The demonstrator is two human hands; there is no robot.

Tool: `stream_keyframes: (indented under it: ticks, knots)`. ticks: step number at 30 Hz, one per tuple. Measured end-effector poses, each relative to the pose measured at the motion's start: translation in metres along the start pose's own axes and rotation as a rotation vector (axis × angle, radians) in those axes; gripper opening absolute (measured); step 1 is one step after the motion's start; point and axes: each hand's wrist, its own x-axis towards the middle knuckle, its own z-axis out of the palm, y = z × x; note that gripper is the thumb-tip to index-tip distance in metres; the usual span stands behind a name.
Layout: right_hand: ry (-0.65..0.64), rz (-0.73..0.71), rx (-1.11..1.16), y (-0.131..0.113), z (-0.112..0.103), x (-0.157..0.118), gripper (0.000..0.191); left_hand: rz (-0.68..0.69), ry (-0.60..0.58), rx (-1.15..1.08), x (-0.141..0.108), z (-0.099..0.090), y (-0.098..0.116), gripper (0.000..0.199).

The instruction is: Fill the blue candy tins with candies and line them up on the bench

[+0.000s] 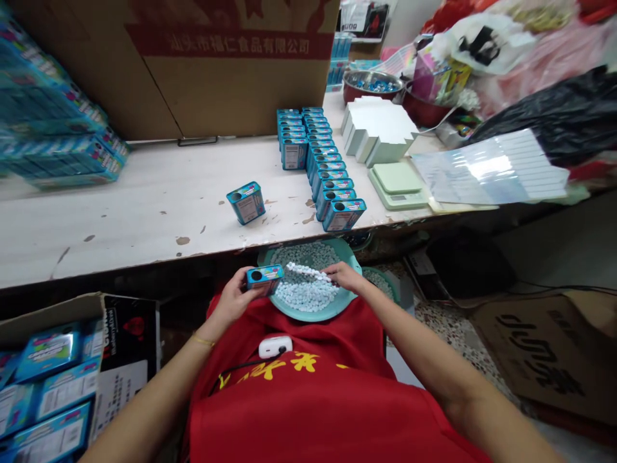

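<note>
My left hand (236, 297) is closed around a small blue tin (265, 278), which has a round dark opening in its top. It holds the tin at the left rim of a teal basin (308, 315) of small whitish pellet candies (308, 292). Over the basin, my right hand (344, 276) grips a scoop (308, 272) heaped with the same candies. The heap hides most of the scoop, and its tip points towards the tin without touching it. On the bench ahead, one similar tin (247, 203) stands alone.
Rows of blue tins (332, 193) stand on the white bench (144, 212), beside a pale green scale (398, 183) and stacked white cards (378, 128). A large cardboard box (216, 83) stands behind. At lower left, an open carton (103, 360) holds more tins.
</note>
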Motion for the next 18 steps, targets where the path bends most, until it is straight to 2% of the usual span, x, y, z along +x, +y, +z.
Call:
stream_keyframes:
  ticks: [3,7,13,18]
  knots:
    - [0.023,-0.042,0.079,-0.024,-0.029,-0.019,0.035,0.065,0.049,0.064,0.022,0.019,-0.010,0.045]
    - [-0.015,-0.100,-0.023,-0.054,-0.051,-0.034,0.036,0.088,0.052,0.198,0.039,0.038,-0.019,0.044]
    - [-0.072,-0.267,-0.561,-0.093,-0.053,-0.032,0.034,0.142,-0.007,0.396,0.044,0.061,-0.024,0.040]
    - [-0.044,-0.115,-1.006,-0.138,-0.042,-0.040,0.033,0.168,-0.010,0.481,0.043,0.069,-0.027,0.038]
